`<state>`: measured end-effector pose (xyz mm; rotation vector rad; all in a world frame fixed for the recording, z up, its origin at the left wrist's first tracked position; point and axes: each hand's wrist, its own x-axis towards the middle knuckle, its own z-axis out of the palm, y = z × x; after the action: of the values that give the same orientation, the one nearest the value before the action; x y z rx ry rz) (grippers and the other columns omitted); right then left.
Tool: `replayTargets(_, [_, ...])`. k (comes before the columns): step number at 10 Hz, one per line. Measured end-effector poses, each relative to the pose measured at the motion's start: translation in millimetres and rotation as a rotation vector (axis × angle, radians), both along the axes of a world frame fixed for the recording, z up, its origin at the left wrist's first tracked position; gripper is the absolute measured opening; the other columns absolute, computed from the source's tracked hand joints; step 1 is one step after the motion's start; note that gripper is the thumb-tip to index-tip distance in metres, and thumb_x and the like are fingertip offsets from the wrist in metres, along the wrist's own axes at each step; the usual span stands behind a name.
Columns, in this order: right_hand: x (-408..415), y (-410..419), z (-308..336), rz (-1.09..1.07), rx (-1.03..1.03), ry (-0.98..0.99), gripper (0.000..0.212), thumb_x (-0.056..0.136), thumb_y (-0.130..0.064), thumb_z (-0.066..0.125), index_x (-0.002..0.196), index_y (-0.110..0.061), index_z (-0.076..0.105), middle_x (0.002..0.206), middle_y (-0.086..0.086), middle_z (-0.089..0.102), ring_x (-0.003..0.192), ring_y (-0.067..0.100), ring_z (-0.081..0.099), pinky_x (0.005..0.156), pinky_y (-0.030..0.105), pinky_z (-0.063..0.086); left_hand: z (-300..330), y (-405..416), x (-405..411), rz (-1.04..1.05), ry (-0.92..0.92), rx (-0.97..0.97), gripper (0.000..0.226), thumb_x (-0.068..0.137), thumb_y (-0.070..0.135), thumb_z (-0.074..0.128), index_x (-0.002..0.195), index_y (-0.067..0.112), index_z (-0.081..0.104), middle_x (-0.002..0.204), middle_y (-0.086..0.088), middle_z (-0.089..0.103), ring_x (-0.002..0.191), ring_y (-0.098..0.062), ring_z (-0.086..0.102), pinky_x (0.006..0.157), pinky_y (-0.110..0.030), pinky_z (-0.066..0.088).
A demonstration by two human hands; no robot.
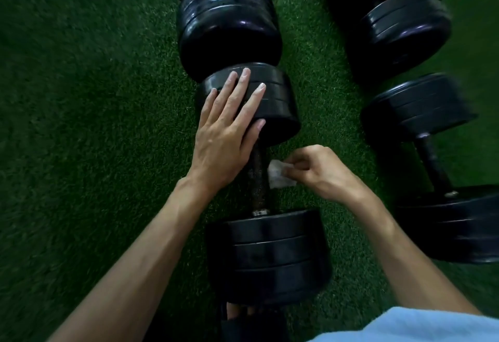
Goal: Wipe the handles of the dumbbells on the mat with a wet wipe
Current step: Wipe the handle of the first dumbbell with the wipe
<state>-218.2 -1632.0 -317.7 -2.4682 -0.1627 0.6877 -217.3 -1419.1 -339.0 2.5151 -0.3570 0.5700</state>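
Mat: green turf mat (81, 98) fills the left and runs under everything; nothing lies on its left part.
Left hand: left hand (229, 125) lies flat, fingers straight and slightly spread, on the far plates of the near dumbbell (259, 179); the thumb rests at the inner face of those plates, above the handle. It grips nothing; I judge it steadies the weight against rolling.
Near dumbbell: lies lengthwise away from the person, far plates under the left hand, near plates close to the body, the knurled handle (259, 177) bare between them.
Far-left dumbbell: another dumbbell (226, 23) lies beyond it, its near plates touching or just behind those under the left hand.
Wipe: small, crumpled white wipe (278, 177), touching or just beside the right side of the handle, about midway along it.
Right hand: right hand (321, 171) is curled, fingertips and thumb pinching the wipe.
Right dumbbells: one dumbbell (437, 163) lies to the right, its handle bare; a further one (405, 26) lies beyond it, only a stub of its handle showing.
Progress: the step in hand looks like wiping the near handle, somewhere in the middle of it; whether its left side or underside has been covered cannot be told.
Done: no handle shows a clear wet sheen, so which are finished cannot be told.
Left: at least the rest of this handle, and probably some of the other three.
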Motion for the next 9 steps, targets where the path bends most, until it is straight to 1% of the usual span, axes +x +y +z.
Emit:
replayTargets(1, [-2,4,-2,0.168,-0.141,0.085,0.007,0.090,-0.023,0.072,0.083,-0.020,0.073,0.073,-0.003,0.070,0.069,0.014,0.066,0.062,0.033,0.051,-5,-5,2,0.041,-0.048,-0.039,0.045,0.106,0.032,0.045,0.147,0.014,0.048,0.158,-0.013,0.037,0.149,-0.028,0.030,0.119,-0.050,0.028])
replayTargets(2, [-8,15,-3,0.264,0.020,0.358,0.013,0.093,-0.019,0.071,0.081,-0.015,0.073,0.069,-0.004,0.068,0.056,0.003,0.055,0.054,0.021,0.041,-7,-6,3,0.046,-0.076,-0.068,0.043,0.105,0.030,0.050,0.144,0.013,0.052,0.155,-0.013,0.041,0.148,-0.028,0.034,0.118,-0.050,0.030])
replayTargets(3, [-3,15,8,0.247,0.120,0.542,0.013,0.095,-0.018,0.069,0.090,-0.007,0.076,0.074,-0.003,0.069,0.062,0.002,0.052,0.056,0.020,0.037,-10,-6,4,0.049,-0.092,-0.100,0.041,0.104,0.029,0.052,0.142,0.012,0.055,0.153,-0.013,0.044,0.146,-0.029,0.037,0.118,-0.050,0.031])
replayTargets(4, [1,11,15,0.227,0.156,0.588,0.013,0.095,-0.018,0.069,0.096,-0.009,0.078,0.080,0.000,0.076,0.066,0.002,0.058,0.061,0.017,0.043,-12,-7,5,0.051,-0.106,-0.122,0.040,0.103,0.028,0.053,0.140,0.012,0.057,0.152,-0.013,0.046,0.145,-0.029,0.039,0.117,-0.051,0.033])
replayTargets(5, [2,8,24,0.273,0.137,0.554,0.014,0.095,-0.023,0.070,0.101,-0.015,0.079,0.093,0.003,0.080,0.077,0.005,0.065,0.072,0.030,0.053,-13,-7,5,0.060,-0.112,-0.130,0.040,0.103,0.028,0.054,0.139,0.012,0.057,0.151,-0.013,0.047,0.144,-0.029,0.040,0.117,-0.050,0.033])
replayTargets(6, [7,0,36,0.277,0.137,0.547,0.013,0.096,-0.019,0.069,0.103,-0.016,0.079,0.088,0.000,0.080,0.078,0.006,0.066,0.072,0.031,0.052,-13,-7,5,0.057,-0.114,-0.127,0.040,0.103,0.028,0.054,0.139,0.012,0.058,0.151,-0.013,0.048,0.144,-0.029,0.040,0.117,-0.050,0.032])
replayTargets(7, [4,1,27,0.197,0.090,0.457,0.006,0.095,-0.016,0.069,0.094,-0.015,0.075,0.072,-0.003,0.076,0.061,0.003,0.059,0.058,0.023,0.043,-12,-8,5,0.061,-0.111,-0.130,0.040,0.103,0.029,0.054,0.139,0.013,0.058,0.151,-0.013,0.047,0.145,-0.029,0.039,0.118,-0.049,0.032])
replayTargets(8, [-6,12,15,0.165,0.135,0.513,0.007,0.095,-0.012,0.068,0.094,-0.005,0.067,0.070,-0.002,0.074,0.057,0.005,0.055,0.055,0.025,0.039,-12,-8,5,0.066,-0.112,-0.136,0.040,0.103,0.029,0.054,0.139,0.013,0.058,0.151,-0.013,0.047,0.145,-0.029,0.039,0.118,-0.049,0.031])
replayTargets(9, [-8,13,13,0.172,0.213,0.599,0.009,0.097,-0.014,0.068,0.095,-0.005,0.064,0.077,0.003,0.075,0.065,0.018,0.052,0.058,0.034,0.034,-13,-8,5,0.065,-0.111,-0.143,0.040,0.103,0.029,0.053,0.139,0.013,0.058,0.151,-0.013,0.047,0.145,-0.029,0.039,0.118,-0.049,0.031])
